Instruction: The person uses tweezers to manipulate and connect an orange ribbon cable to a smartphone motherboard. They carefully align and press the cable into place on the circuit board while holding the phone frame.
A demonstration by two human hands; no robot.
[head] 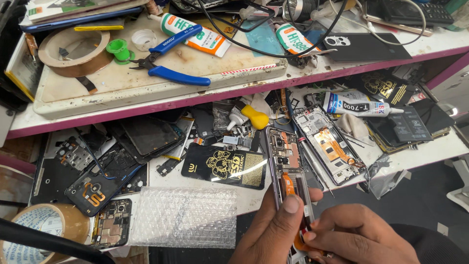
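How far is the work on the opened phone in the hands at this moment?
Done: the phone has its back off, with the boards bare. In hand: the left hand grips it, thumb on the orange flex; the right hand pinches at its lower end. Left: it remains open; a black cover lies on the shelf.

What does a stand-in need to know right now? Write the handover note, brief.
Left hand: grip around the opened phone, thumb on its orange flex cable.
Right hand: fingertips pinch at the phone's lower end, beside the orange part; whether a tool is in them cannot be told.
Phone is above the bench edge, back cover off, boards exposed.
Nearby: bubble wrap, black antistatic pouch, second opened phone, glue tube, blue pliers on upper shelf.
Done: phone opened. Left: lower-end work unfinished.
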